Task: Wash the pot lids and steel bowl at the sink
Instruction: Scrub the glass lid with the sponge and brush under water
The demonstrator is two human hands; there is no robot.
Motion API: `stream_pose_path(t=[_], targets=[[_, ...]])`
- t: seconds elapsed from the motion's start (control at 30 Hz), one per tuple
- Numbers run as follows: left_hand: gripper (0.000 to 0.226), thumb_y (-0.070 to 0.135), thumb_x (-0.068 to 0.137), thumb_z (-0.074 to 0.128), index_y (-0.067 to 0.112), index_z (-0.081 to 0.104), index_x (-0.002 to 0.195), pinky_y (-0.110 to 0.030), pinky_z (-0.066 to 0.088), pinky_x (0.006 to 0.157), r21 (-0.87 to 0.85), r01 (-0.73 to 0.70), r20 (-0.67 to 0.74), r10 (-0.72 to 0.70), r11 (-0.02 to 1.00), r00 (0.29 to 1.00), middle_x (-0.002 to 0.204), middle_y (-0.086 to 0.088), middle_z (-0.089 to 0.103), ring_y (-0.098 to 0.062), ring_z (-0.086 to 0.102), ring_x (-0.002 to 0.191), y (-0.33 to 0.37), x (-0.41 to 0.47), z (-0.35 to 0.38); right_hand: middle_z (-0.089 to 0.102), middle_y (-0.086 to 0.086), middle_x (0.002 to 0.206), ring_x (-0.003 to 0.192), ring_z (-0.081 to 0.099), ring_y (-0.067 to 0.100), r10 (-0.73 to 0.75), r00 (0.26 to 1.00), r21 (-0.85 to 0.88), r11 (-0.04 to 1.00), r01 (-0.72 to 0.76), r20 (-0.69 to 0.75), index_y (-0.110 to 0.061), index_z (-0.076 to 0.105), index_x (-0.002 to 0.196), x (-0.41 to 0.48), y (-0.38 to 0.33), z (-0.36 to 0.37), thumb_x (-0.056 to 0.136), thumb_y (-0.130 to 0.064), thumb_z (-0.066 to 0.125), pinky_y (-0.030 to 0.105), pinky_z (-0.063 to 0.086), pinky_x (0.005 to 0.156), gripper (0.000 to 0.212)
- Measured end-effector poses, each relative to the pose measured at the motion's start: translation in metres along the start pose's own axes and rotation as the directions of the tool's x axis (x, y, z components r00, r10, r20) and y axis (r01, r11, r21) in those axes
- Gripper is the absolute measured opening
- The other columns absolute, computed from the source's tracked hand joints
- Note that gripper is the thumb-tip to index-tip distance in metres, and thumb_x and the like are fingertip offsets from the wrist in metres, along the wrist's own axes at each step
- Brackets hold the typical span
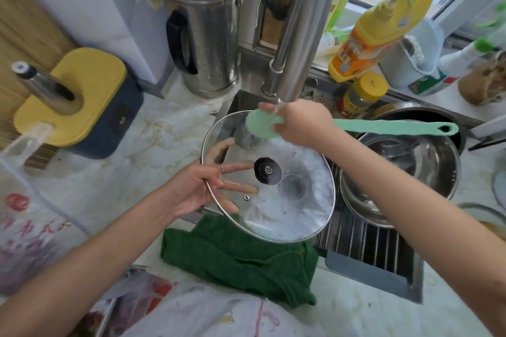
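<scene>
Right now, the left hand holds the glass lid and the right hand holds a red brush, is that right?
Not quite: the head view shows the brush is pale green, not red. The left hand does hold the glass lid, and the right hand holds the brush.

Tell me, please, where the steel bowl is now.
In the head view, the steel bowl sits right of centre on the sink's wire rack, right of the glass lid.

Wide glass lid [287,200] over the sink's [241,102] left half, faucet column [301,35] at far middle, brush [383,126] handle crossing above the steel bowl [410,172] on the right, wire rack [364,243] open near right, bottles [377,35] crowding the far right, bare counter [164,145] free at left.
</scene>
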State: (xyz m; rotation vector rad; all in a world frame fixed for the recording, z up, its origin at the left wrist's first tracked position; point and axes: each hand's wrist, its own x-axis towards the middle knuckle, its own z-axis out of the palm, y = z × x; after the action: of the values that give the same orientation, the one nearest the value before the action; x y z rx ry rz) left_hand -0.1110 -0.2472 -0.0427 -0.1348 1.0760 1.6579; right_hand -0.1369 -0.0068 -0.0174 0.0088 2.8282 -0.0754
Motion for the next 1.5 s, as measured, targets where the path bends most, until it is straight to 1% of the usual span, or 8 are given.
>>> stream_pose_path(t=[0.17, 0.3, 0.6, 0.73, 0.87, 1.0, 1.4, 1.5], targets=[[0.100, -0.010, 0.058, 0.043, 0.039, 0.033, 0.144, -0.053, 0.059, 0.059, -0.027, -0.014, 0.014, 0.014, 1.000, 1.000, 0.131, -0.015, 0.060, -0.051, 0.061, 0.107, 0.002, -0.001, -0.007, 0.056, 0.003, 0.087, 0.072, 0.050, 0.024, 0.082, 0.996, -0.024, 0.996, -0.082, -0.024, -0.043, 0.037, 0.143, -0.004, 0.007, 0.000, 0.097, -0.032, 0.048, 0.029, 0.039, 0.057, 0.049], [0.096, -0.013, 0.063, 0.040, 0.041, 0.033, 0.143, -0.051, 0.059, 0.055, -0.027, -0.014, 0.025, 0.015, 1.000, 1.000, 0.132, -0.015, 0.059, -0.053, 0.059, 0.108, 0.001, -0.003, -0.009, 0.061, 0.001, 0.089, 0.077, 0.057, 0.025, 0.009, 1.000, 0.007, 1.000, -0.009, 0.009, -0.037, 0.044, 0.141, -0.007, -0.008, 0.011, 0.095, -0.037, 0.048, 0.028, 0.036, 0.052, 0.045], [0.094, -0.014, 0.065, 0.040, 0.041, 0.035, 0.142, -0.047, 0.059, 0.053, -0.008, -0.012, 0.047, 0.012, 1.000, 0.999, 0.131, -0.015, 0.060, -0.052, 0.060, 0.107, 0.000, -0.005, -0.006, 0.062, 0.004, 0.088, 0.071, 0.052, 0.022, 0.075, 0.997, 0.061, 0.995, -0.074, -0.026, -0.049, 0.027, 0.146, -0.014, -0.001, 0.013, 0.098, -0.035, 0.046, 0.027, 0.036, 0.052, 0.053], [0.091, -0.021, 0.077, 0.024, 0.041, 0.033, 0.143, -0.049, 0.059, 0.055, 0.004, -0.021, 0.050, 0.021, 1.000, 0.999, 0.131, -0.014, 0.060, -0.051, 0.061, 0.107, 0.000, -0.006, -0.006, 0.056, 0.003, 0.081, 0.068, 0.052, 0.022, 0.028, 0.999, 0.067, 0.997, -0.026, -0.023, -0.046, 0.030, 0.146, -0.019, -0.007, 0.014, 0.098, -0.035, 0.046, 0.027, 0.034, 0.048, 0.052], [0.091, -0.015, 0.071, 0.036, 0.041, 0.034, 0.142, -0.049, 0.060, 0.057, 0.010, -0.024, 0.068, 0.024, 1.000, 0.997, 0.132, -0.015, 0.059, -0.052, 0.060, 0.108, 0.000, -0.006, -0.005, 0.057, 0.002, 0.081, 0.073, 0.057, 0.024, 0.136, 0.990, 0.083, 0.988, -0.132, -0.044, -0.045, 0.031, 0.146, -0.018, 0.003, 0.010, 0.098, -0.034, 0.046, 0.027, 0.038, 0.053, 0.052], [0.096, -0.012, 0.063, 0.040, 0.042, 0.033, 0.142, -0.048, 0.059, 0.055, 0.012, -0.012, 0.053, 0.011, 1.000, 0.999, 0.131, -0.014, 0.061, -0.052, 0.060, 0.107, -0.002, -0.005, -0.005, 0.053, -0.002, 0.073, 0.061, 0.051, 0.017, 0.067, 0.998, 0.071, 0.995, -0.066, -0.016, -0.045, 0.031, 0.146, -0.024, -0.007, 0.016, 0.098, -0.035, 0.046, 0.025, 0.034, 0.046, 0.052], [0.092, -0.018, 0.071, 0.034, 0.039, 0.032, 0.143, -0.049, 0.060, 0.057, 0.004, -0.016, 0.073, 0.016, 1.000, 0.997, 0.131, -0.015, 0.060, -0.051, 0.060, 0.108, -0.003, -0.003, 0.003, 0.058, 0.000, 0.085, 0.075, 0.061, 0.023, 0.111, 0.993, 0.144, 0.984, -0.105, -0.031, -0.045, 0.032, 0.145, -0.025, -0.005, 0.014, 0.097, -0.035, 0.047, 0.030, 0.045, 0.054, 0.051], [0.094, -0.016, 0.067, 0.037, 0.038, 0.033, 0.144, -0.044, 0.060, 0.052, 0.010, -0.013, 0.084, 0.012, 1.000, 0.996, 0.132, -0.016, 0.060, -0.052, 0.059, 0.110, -0.002, -0.004, 0.003, 0.052, -0.004, 0.075, 0.070, 0.058, 0.022, 0.115, 0.993, 0.180, 0.977, -0.111, -0.010, -0.048, 0.033, 0.144, -0.026, -0.001, 0.019, 0.097, -0.036, 0.048, 0.027, 0.037, 0.049, 0.051]])
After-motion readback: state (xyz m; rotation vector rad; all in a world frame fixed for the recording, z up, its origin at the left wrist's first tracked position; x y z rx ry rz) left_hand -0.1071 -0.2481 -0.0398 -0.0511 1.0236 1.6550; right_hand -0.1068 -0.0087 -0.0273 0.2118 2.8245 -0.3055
